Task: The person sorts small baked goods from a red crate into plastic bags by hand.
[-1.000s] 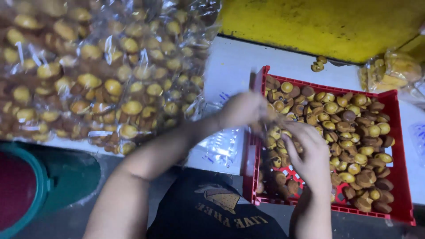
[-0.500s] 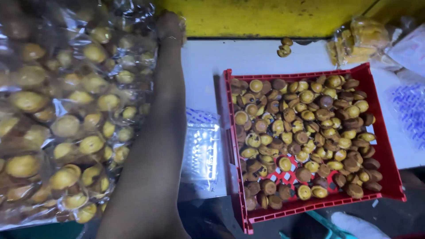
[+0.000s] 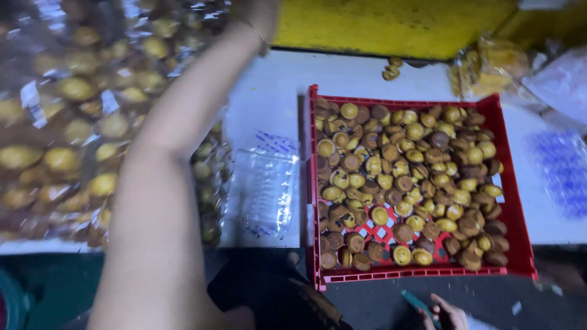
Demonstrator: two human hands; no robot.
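The person's left arm [image 3: 165, 177] is bare and sleeveless, a thin bracelet [image 3: 255, 30] circling the wrist.

Bare table [image 3: 275, 98]; bagged cakes [image 3: 67, 122] left

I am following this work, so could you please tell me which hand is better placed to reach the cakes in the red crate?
Probably the right hand: it lies just below the red crate, near the cakes, while the left hand stretches away over the bagged cakes.

Left arm stretched far forward, right hand low.
The left hand [image 3: 260, 15] sits at the top edge, grip unclear; only the right hand's [image 3: 445, 311] fingertips show at the bottom.
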